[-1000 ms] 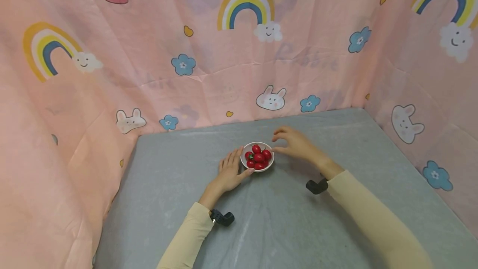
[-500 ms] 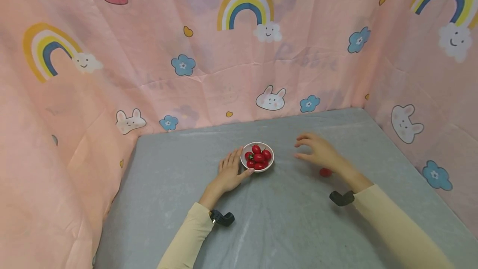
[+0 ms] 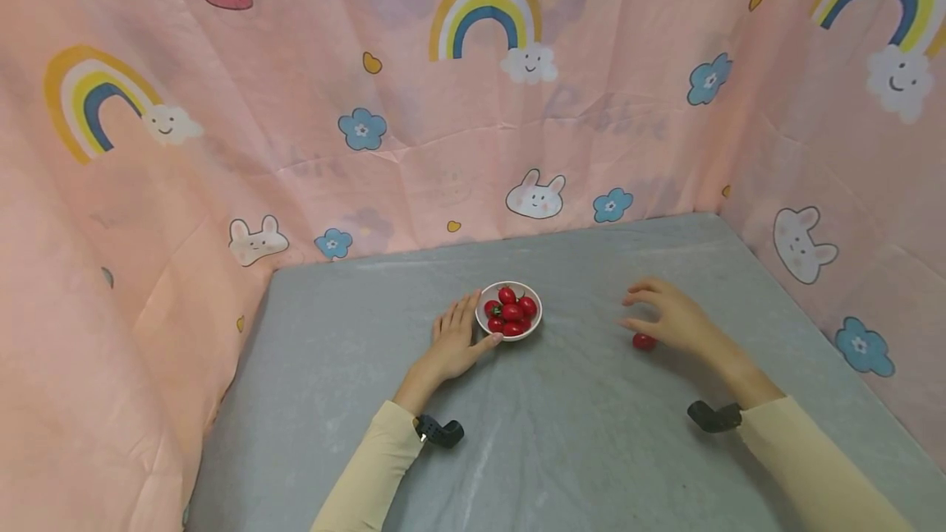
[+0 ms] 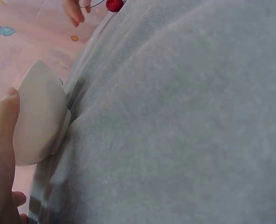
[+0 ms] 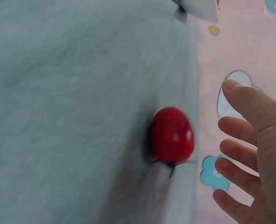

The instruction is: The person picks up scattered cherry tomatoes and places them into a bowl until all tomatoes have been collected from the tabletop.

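A small white bowl (image 4: 41, 114) stands mid-table with several red cherry tomatoes (image 3: 512, 313) inside. My left hand (image 3: 452, 347) rests against it, straight fingers along the left side and thumb at the front rim. To the right, one loose cherry tomato (image 3: 644, 341) lies on the cloth; its green stem shows in the right wrist view. My right hand (image 3: 668, 317) hovers just above and beyond this tomato, fingers loosely bent and apart from the thumb, with nothing between them.
A grey cloth (image 3: 562, 433) covers the table. Pink printed curtains (image 3: 399, 187) hang at the back and both sides. Each wrist wears a black camera mount, the left one (image 3: 442, 432) close over the cloth.
My right hand has moved right from beside the bowl to the loose tomato, which has come into sight from behind the arm. The left hand and bowl have stayed put.
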